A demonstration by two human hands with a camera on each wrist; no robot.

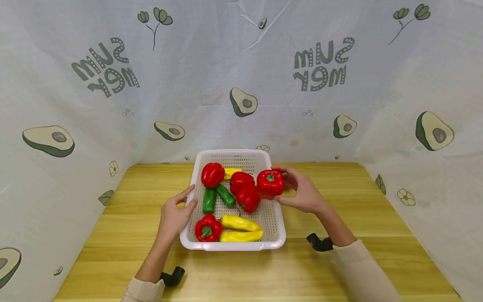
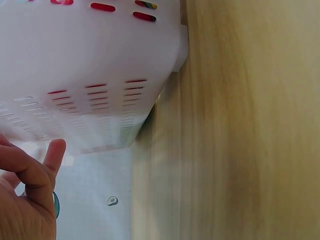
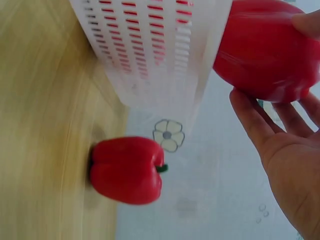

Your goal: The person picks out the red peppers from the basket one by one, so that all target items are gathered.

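Nearest, 2 pale sleeves (image 1: 366, 268) reach in over a surface (image 1: 241, 279) of yellowish wood, with a black fitting (image 1: 173, 277) at each wrist. A white basket (image 1: 234, 246) stands midway across it, and beyond hangs a pale cloth (image 1: 203, 121) round the back and sides, printed with avocados (image 1: 243, 102), flowers (image 1: 406, 197) and mirrored lettering (image 1: 330, 50).

Wood runs in front of the basket and out to both side edges, which draw together toward the back; the basket's far rim comes near the cloth, so room is tighter there. Inside, from near to far, lie 2 yellow peppers (image 1: 241, 230) with 1 red pepper (image 1: 213, 222) beside them, 2 green vegetables (image 1: 209, 200), 2 more red peppers (image 1: 242, 181), then 1 red and 1 yellow. Just outside the right wall, an upright pepper (image 3: 125, 170), also red, stands on the wood.

The hands are apart, the basket between them. The left hand (image 1: 175, 214) touches the left rim, thumb and index finger spread; I cannot tell whether they grip it. Slightly farther off, the right hand (image 1: 307, 195) clasps a red bell pepper (image 1: 270, 184) at the basket's right side, thumb on its near side, fingers beyond.
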